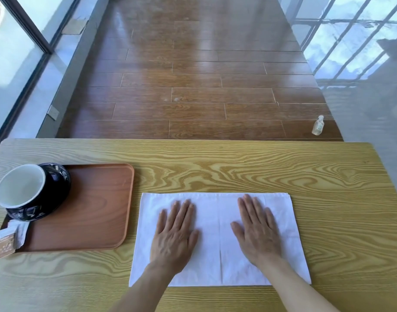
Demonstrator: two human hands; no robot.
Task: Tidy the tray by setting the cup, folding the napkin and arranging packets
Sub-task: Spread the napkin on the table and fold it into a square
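Left hand (173, 237) and right hand (257, 233) pressed flat, fingers straight, on creased white rectangular cloth napkin (217, 224) atop glossy yellow wood-grain table (238, 167). At nine o'clock of napkin: smooth reddish-brown rounded-corner tray (91, 212) bearing glazed dark-blue cup with white interior (33, 192). Crinkled white and brown packets (7, 240) overhanging tray's seven-o'clock corner, print unreadable.

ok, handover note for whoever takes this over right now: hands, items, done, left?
Left hand and right hand: both flat, fingers straight, pressing the napkin.
Napkin: on the table, right of the tray, lying as a flat rectangle with a centre crease.
Cup: on the tray's far left corner.
Packets: at the tray's near left corner, overhanging the edge.
Done: cup set.
Left: finish folding the napkin, put it on the tray, arrange the packets.
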